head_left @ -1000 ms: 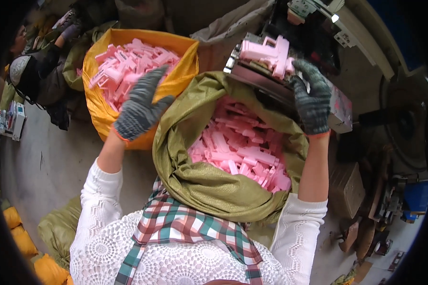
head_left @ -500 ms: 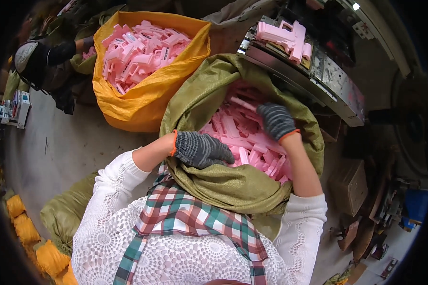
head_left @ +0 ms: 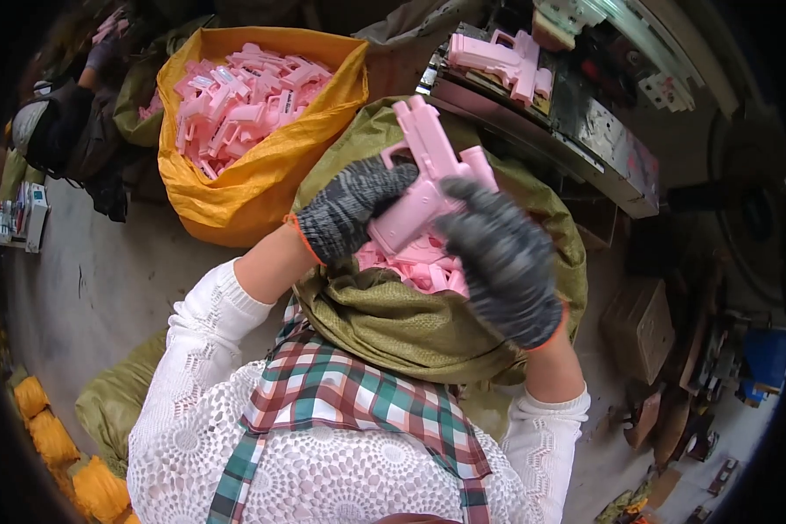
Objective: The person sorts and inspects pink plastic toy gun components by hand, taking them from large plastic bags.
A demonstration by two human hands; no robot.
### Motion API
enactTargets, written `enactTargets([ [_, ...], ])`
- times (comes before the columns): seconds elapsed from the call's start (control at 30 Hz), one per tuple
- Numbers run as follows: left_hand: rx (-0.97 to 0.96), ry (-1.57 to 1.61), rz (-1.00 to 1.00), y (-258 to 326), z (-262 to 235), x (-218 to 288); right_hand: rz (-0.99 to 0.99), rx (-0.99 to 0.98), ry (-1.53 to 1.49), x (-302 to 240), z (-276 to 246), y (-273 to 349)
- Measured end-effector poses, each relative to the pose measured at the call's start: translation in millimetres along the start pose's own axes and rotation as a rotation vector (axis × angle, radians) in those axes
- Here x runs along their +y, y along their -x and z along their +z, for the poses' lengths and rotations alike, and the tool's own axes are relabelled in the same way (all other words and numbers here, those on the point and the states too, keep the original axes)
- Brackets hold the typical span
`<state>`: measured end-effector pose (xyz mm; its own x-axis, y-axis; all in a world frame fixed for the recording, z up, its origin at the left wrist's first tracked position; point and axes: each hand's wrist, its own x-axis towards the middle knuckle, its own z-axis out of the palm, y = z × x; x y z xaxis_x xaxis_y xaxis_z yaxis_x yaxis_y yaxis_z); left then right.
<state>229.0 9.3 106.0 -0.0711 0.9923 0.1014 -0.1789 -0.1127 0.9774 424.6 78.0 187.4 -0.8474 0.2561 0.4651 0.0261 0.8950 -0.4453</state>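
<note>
While the left hand (head_left: 349,210) is clasping a pink toy gun (head_left: 430,148), the right hand (head_left: 508,262), closure unclear, is touching it; this handling step is seemingly calling for steadiness next.

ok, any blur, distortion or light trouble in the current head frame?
Head view: right hand smeared, likely motion blur; left hand crisper, its glove knit readable; pink toy pistol clear enough to make out its shape; fisheye bends the pale beam at upper right; corners fall to black; far right is murky.
</note>
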Motion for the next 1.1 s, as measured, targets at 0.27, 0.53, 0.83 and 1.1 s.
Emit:
enactTargets([
  [0.27, -0.144, 0.129, -0.379, -10.5, -11.9, 26.6, 0.128, -0.079, 0.02, 20.4, -11.0, 11.5],
  [0.53, 0.369, -1.066, 0.946, -109.7, -28.0, 24.9, 0.428, 0.434, -0.483, 51.7, -66.2, 26.7],
  [0.83, 0.216, -1.672, 0.528, -162.9, 1.9, 53.7, 0.439, 0.403, -0.316, 62.1, -52.5, 32.9],
  [1.1, 0.567, -1.718, 0.564, -34.6, -95.0, 18.9, 0.289, 0.361, -0.033, 124.1, -48.9, -11.3],
])
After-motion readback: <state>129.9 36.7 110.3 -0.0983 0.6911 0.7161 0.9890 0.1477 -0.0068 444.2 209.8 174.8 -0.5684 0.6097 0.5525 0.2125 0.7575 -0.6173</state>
